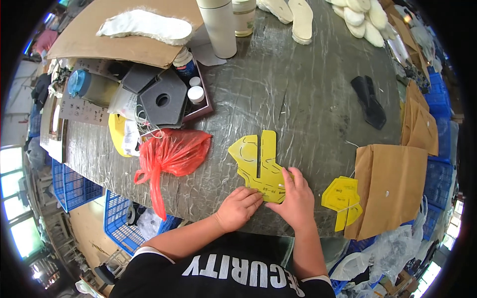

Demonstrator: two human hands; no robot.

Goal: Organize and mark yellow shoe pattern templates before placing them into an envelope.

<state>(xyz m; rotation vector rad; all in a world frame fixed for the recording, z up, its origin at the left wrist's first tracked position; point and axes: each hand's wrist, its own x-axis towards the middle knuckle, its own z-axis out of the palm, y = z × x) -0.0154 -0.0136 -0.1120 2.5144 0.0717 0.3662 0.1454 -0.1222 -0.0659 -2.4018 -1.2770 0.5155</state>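
A flat yellow pattern piece (267, 175) with dark marked lines and a long slot lies on the dark table in front of me. My left hand (239, 207) is at its lower left edge, fingers curled and pressed together against it. At the right edge, my right hand (297, 199) grips the piece between the thumb, which is low, and the fingers, which are higher up. Farther right is a second yellow pattern piece (341, 193) with a string across it, close to a brown paper envelope (390, 186).
A tied red plastic bag (175, 151) sits left of the pattern, before a box with grey foam pieces (163, 99). Behind stand a white tumbler (217, 30), pale insoles (301, 22) and a fluffy white insole (146, 27) on cardboard. Black cut pieces (368, 102) lie right.
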